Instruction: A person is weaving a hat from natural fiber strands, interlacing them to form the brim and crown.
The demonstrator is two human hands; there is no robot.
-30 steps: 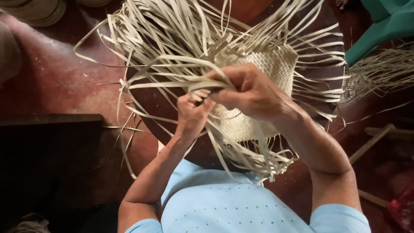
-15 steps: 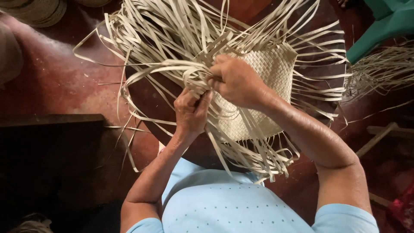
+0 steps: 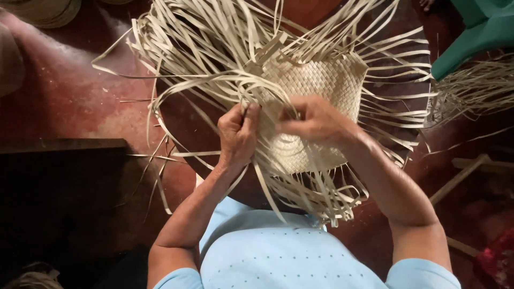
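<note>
The person's left hand (image 3: 237,134) is gripping a bundle of pale straw strips (image 3: 214,64) in a closed fist, while the right hand (image 3: 316,122) is pinching strips at the edge of the woven mat (image 3: 321,85). The mat is lying on a round dark tabletop (image 3: 198,134), its loose strips fanning outward above the reddish floor (image 3: 69,96).

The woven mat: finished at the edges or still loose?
Still loose: the woven mat has unwoven strips fanning from every side.
</note>
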